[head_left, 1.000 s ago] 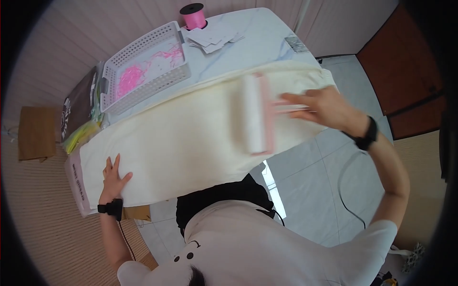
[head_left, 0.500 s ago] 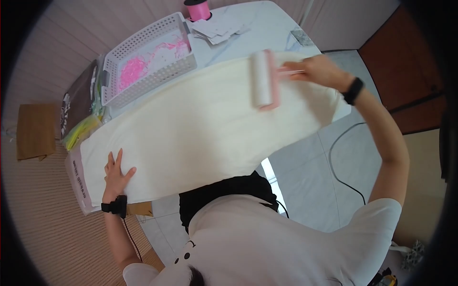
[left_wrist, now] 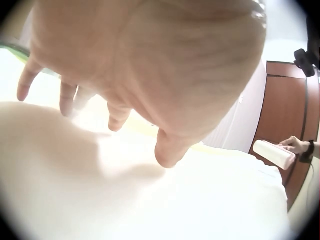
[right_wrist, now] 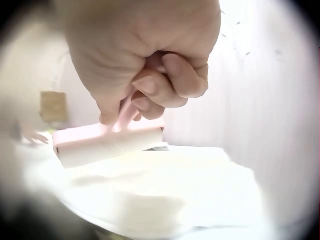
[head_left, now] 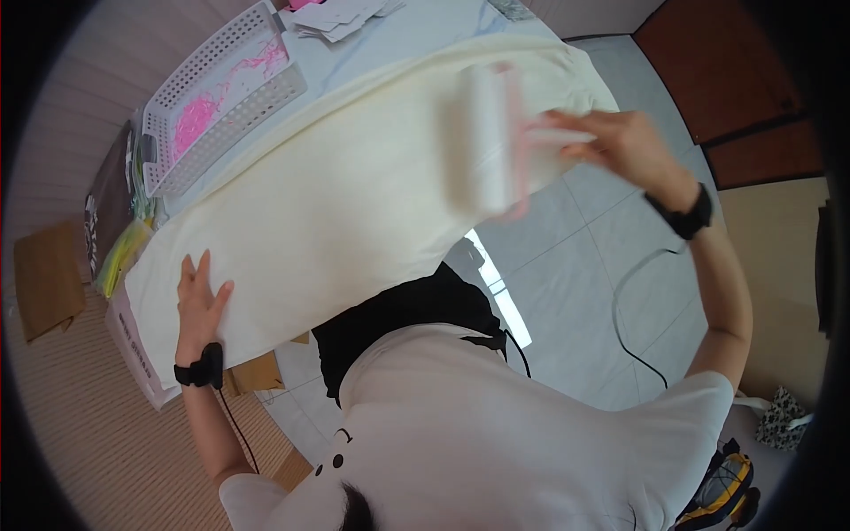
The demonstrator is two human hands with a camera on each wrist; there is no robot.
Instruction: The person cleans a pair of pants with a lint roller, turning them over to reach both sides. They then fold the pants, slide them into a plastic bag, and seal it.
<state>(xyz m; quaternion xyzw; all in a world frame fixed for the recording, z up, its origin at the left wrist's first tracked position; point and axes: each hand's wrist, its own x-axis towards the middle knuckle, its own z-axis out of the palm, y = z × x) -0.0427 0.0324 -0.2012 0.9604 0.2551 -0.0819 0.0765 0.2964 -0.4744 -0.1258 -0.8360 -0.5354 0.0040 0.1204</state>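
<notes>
A cream-coloured cloth lies spread over the table, with a few soft creases. My left hand rests on its left end, fingers spread; the left wrist view shows the fingertips pressed down on the fabric. My right hand grips the pink handle of a lint roller, blurred by motion over the right part of the cloth. In the right wrist view the fingers curl round the handle, and the white roll hangs above the cloth, a shadow below it.
A white perforated basket with pink shredded strands stands behind the cloth. White papers lie at the back of the table. Packaged items are at the left. A cable runs along the tiled floor.
The lint roller moved toward the far edge of the cloth, then back toward the near edge, now lifted closer to the camera. The left hand stayed on the cloth; the head view shifted.
</notes>
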